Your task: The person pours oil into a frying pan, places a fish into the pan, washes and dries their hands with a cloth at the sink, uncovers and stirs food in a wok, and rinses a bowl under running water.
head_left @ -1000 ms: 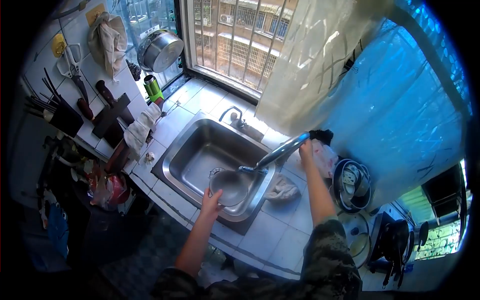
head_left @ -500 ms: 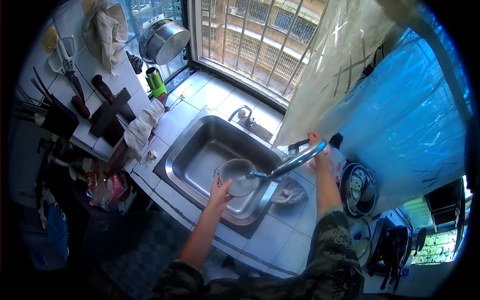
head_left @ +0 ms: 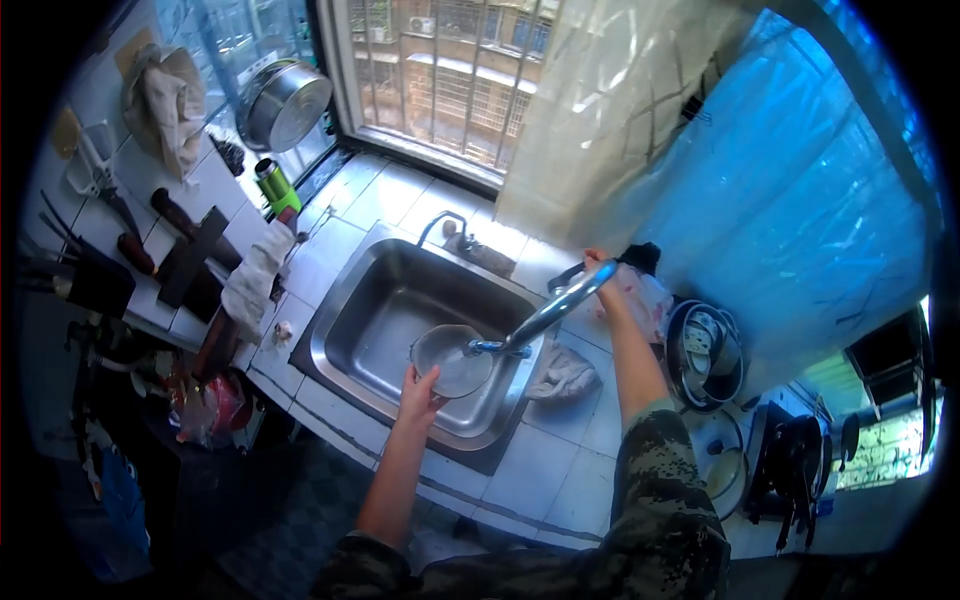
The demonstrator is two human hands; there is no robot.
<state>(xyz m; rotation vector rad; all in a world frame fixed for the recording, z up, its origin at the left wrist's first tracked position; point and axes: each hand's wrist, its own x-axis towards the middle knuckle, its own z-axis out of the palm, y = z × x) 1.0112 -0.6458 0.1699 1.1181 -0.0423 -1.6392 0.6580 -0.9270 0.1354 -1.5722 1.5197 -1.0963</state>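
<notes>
Over the sink (head_left: 330,330), my left hand (head_left: 421,393) grips the near rim of a translucent round bowl (head_left: 455,375). The bowl sits beneath the mouth of the chrome faucet (head_left: 545,318), tilted a little toward me. Whether water is running I cannot tell. My right hand (head_left: 600,264) is up at the faucet's far end, its fingers closed at the dark faucet handle (head_left: 566,278) and partly hidden by the spout. A crumpled grey cloth (head_left: 565,374) lies on the tiles just right of the sink.
A smaller tap (head_left: 445,228) stands behind the sink. Pans with dishes (head_left: 705,350) and a glass lid (head_left: 718,460) are at the right. Knives (head_left: 195,250) hang on the left wall beside a draped cloth (head_left: 258,280). A green bottle (head_left: 277,187) stands by the window.
The camera view has shifted, so most of the scene sits further left in the picture. Both hands keep nearly the same places at the bowl and the faucet.
</notes>
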